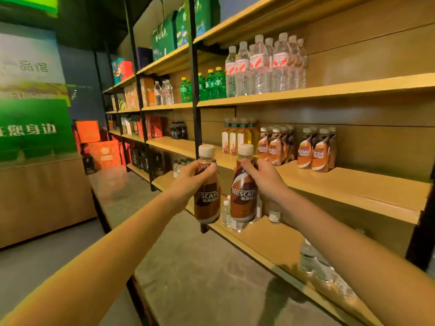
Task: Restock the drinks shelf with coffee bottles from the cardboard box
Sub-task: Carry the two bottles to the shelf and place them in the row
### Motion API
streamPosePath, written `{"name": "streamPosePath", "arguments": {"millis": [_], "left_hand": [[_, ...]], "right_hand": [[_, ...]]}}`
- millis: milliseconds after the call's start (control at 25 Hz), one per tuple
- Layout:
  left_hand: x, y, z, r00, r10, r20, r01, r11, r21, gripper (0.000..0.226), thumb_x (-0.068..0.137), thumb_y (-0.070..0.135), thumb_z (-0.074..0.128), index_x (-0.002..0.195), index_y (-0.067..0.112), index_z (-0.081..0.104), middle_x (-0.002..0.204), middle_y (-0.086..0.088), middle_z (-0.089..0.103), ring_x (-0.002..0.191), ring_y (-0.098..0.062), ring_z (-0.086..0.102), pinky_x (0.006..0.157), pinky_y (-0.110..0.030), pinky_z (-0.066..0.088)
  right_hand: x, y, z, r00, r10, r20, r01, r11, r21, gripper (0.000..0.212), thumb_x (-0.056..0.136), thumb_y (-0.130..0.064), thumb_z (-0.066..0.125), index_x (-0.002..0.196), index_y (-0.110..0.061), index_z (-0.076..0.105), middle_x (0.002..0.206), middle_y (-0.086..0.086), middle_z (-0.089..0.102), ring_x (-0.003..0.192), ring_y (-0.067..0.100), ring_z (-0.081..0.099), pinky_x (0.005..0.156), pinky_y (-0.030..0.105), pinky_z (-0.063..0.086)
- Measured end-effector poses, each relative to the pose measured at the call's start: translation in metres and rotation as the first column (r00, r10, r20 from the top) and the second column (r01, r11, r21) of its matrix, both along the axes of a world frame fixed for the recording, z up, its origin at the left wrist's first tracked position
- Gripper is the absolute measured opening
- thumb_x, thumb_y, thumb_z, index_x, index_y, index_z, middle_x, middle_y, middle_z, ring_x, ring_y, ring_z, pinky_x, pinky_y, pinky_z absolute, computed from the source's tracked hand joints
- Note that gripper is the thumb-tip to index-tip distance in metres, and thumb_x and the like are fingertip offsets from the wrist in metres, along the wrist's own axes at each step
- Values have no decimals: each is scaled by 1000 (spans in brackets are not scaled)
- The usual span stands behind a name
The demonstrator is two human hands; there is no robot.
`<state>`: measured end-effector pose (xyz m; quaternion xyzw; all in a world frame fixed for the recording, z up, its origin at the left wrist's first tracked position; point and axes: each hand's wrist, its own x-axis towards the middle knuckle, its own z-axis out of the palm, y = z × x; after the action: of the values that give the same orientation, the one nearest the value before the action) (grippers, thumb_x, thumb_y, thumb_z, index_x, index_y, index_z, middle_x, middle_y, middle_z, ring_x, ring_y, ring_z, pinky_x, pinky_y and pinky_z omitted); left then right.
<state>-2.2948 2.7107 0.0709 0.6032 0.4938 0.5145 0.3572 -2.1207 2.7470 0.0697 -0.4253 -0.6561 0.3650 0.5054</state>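
- Currently the left hand (188,177), at centre frame, curls its fingers round the shoulder of the left coffee bottle (207,198) and holds it upright in the air, in front of the shelving and not yet on it.
- Just right of it, the right coffee bottle (243,194) is gripped the same way near its neck by the right hand (264,180), thumb in front and fingers wrapped behind.
- I judge the step in hand to be carrying both bottles to the middle shelf board (353,187). The best move looks like a lift up and to the right, keeping both bottles vertical.
- The shelved coffee bottles (315,151) stand in two clusters right of centre. Setting the new pair down one at a time in the gap or on the bare board beside them, labels forward, should avoid knocking the rows.
- The cardboard box is not in view.
- Materials: both held bottles are smooth plastic with waisted shoulders, glossy brown printed sleeves and ribbed cream caps. A high grip can let the heavy base swing.
- The yellow drink bottles (235,137) look clear and squarish.
- Upper right, the water bottles (263,64) are thin and transparent, with red labels.
- The board looks like flat matt wood laminate on black metal uprights.
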Motion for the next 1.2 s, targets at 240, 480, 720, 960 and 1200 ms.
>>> {"name": "streamPosePath", "arguments": {"millis": [240, 480, 720, 960, 1200], "left_hand": [[44, 136, 4, 974, -224, -6, 224, 975, -3, 23, 90, 38, 54, 108, 23, 57, 111, 0, 64, 106, -19, 56, 88, -37, 43], [130, 225, 3, 863, -506, 6, 505, 862, 43, 27, 90, 35, 56, 113, 20, 57, 107, 4, 65, 101, -15, 61, 78, -26, 51], [210, 280, 9, 655, -756, 23, 755, 655, 36, 32, 92, 29, 55, 120, 14, 56, 115, -4, 65, 107, -19, 61, 86, -29, 52], [271, 302, 10, 535, -844, 31, 845, 535, -10, 29, 88, 38, 58, 113, 23, 57, 121, -4, 62, 115, -22, 57, 100, -45, 45], [307, 303, 4, 465, -884, 44, 885, 465, -10, 30, 90, 33, 56, 115, 17, 57, 111, -1, 65, 105, -17, 60, 89, -34, 50]], "right_hand": [[41, 93, 4, 976, -207, 60, 204, 977, 54, 26, 95, -34, 48, 81, -13, 54, 85, 3, 64, 81, 13, 60, 70, 22, 47], [109, 132, 2, 901, -431, 44, 429, 902, 46, 39, 94, -34, 50, 111, 0, 60, 105, 10, 69, 95, 20, 66, 84, 32, 53], [166, 140, 12, 779, -625, -56, 627, 779, 14, 32, 95, -27, 50, 111, 0, 59, 90, 3, 68, 79, 10, 66, 67, 16, 54], [203, 143, 20, 647, -760, -62, 761, 649, -9, 32, 95, -28, 49, 112, -3, 59, 90, 6, 67, 82, 16, 66, 70, 22, 53], [236, 142, 12, 592, -806, -11, 806, 592, 0, 36, 96, -28, 48, 116, 1, 57, 108, 19, 67, 99, 28, 65, 79, 26, 52]]}}
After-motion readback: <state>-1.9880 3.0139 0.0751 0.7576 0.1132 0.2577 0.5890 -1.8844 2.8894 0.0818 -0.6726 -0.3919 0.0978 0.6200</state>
